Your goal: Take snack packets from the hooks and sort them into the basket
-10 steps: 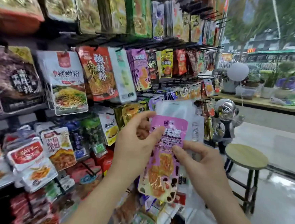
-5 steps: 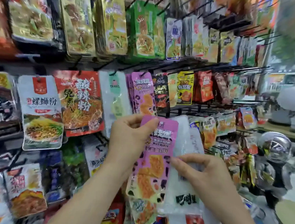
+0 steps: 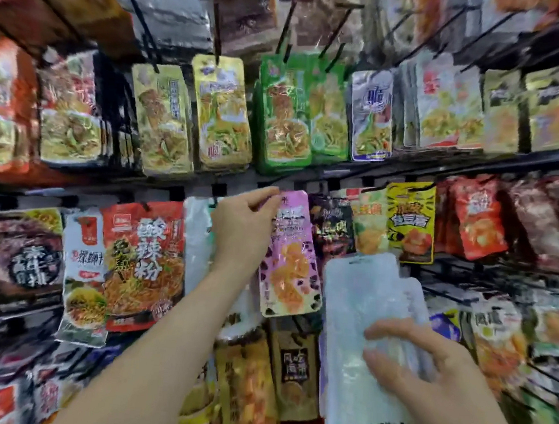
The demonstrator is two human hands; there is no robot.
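Has carried the pink snack packet (image 3: 289, 262) up and away from the right hand (image 3: 426, 367) since half a second ago, out from in front of the white packets (image 3: 365, 295) and up to the middle row of hooks. Pinches its top left corner with the left hand (image 3: 243, 229), fingers curled over the front edge, thumb hidden behind. Lets it hang upright below that pinch, top edge just under the black rail (image 3: 358, 174), flat against the display. Cannot tell whether on a hook or off.

Grips the white packets low and to the right of the pink one, well apart from the left hand, with right fingers spread and bent across their pale front, thumb out of sight behind. Holds them as a loose upright stack, tops reaching well above the fingers, black lettering showing below the palm.

Just right of the left-hand pinch: a black packet (image 3: 332, 226), then an orange-and-green packet (image 3: 369, 225), then a yellow packet (image 3: 409, 222), all on the same row. Left of that wrist: a red noodle packet (image 3: 144, 254), with a pale packet (image 3: 195, 238) between it and the hand. Above the left hand, beyond the rail: green packets (image 3: 286, 112) and gold packets (image 3: 224, 113) on the upper row. Below the pink packet, between the two forearms: a brown packet (image 3: 294, 373), hanging lower. Blurred towards the edges of the view.
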